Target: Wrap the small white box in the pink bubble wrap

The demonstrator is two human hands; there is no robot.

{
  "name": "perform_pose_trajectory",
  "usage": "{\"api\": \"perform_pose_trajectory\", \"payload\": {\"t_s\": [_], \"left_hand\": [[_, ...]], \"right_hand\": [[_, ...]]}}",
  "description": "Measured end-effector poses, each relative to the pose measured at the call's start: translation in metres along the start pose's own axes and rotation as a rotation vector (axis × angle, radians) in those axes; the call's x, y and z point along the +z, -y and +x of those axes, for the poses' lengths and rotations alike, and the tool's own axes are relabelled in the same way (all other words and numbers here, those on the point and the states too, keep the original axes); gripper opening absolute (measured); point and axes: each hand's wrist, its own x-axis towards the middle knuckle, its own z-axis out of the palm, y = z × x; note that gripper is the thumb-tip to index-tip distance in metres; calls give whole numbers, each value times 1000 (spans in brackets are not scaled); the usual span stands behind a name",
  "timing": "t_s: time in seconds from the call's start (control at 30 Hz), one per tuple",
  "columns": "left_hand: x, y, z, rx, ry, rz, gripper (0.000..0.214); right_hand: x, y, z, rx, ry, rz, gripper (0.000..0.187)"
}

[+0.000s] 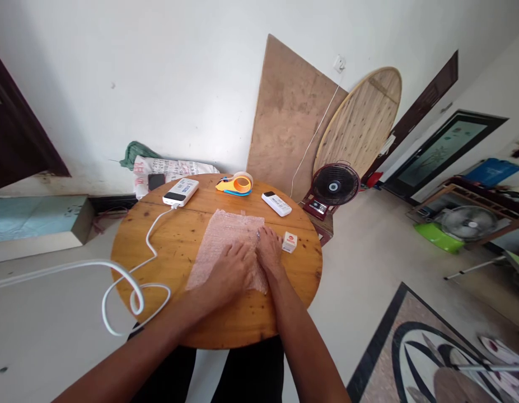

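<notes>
Spanning the six-o'clock rim of the round wooden counter point(242, 333), the person's forearms point(156, 333) are leading onto a sheet of bubble wrap point(215, 235), which is lying flat near the middle. A white cable point(53, 270) is looping at the counter's eight-o'clock edge. The left hand point(234, 266) is resting palm down near the sheet's centre, its fingers stretching out, slightly spread, with wrap showing past them toward ten and twelve o'clock. The right hand point(269, 246) is covering the sheet's three-o'clock border, its fingers pointing toward eleven; a small bluish thing point(258, 235) is showing at their tips, and I cannot tell whether they are gripping it or the wrap. Just beside that hand, a small white box point(289, 242) is standing toward three o'clock. Farther off, a slim white device point(276, 204) is lying between one and two, a white power bank point(181, 192) is sitting at eleven with the cable plugging into it, and an orange tape dispenser point(235, 184) is lying just past twelve. Past the counter, a dark red fan point(335, 186) is standing at two.
</notes>
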Motion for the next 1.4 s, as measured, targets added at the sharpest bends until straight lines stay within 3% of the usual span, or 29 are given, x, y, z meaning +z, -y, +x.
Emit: {"api": "perform_pose_trajectory", "payload": {"t_s": [0.17, 0.33, 0.5, 0.6, 0.77, 0.9, 1.0, 1.1, 1.17, 1.27, 1.33, 1.4], "left_hand": [[20, -10, -22, 44, 0, -109, 41], [17, -8, -24, 38, -12, -186, 40], [12, -7, -21, 24, -11, -224, 37], [14, -6, -20, 25, -30, -235, 35], [14, -7, -20, 13, -23, -241, 33], [12, -8, -20, 7, -16, -245, 33], [10, -9, -21, 4, -27, -247, 32], [9, -10, -21, 9, -34, -262, 31], [9, -10, -21, 14, -50, -268, 31], [14, -9, -21, 9, -71, -269, 31], [18, -9, -22, -16, -73, -281, 34], [21, -8, -23, -32, -78, -299, 38]], "right_hand": [[-1, -1, 0, 8, 0, 17, 39], [-6, 2, 0, -6, -6, 35, 39], [-23, -4, 3, -88, -183, 130, 40], [-37, -24, 1, 17, -243, 179, 37], [-46, -64, -10, 213, -134, 237, 55], [-42, -76, -18, 224, -103, 297, 54], [-48, -77, -21, 281, -183, 421, 45], [-69, -62, -29, 256, -311, 757, 49], [-87, -36, -37, 101, -292, 991, 51], [-101, 19, -45, -185, -104, 1025, 47], [-96, 50, -41, -338, 71, 1046, 47], [-80, 65, -31, -409, 222, 1045, 48]]}}
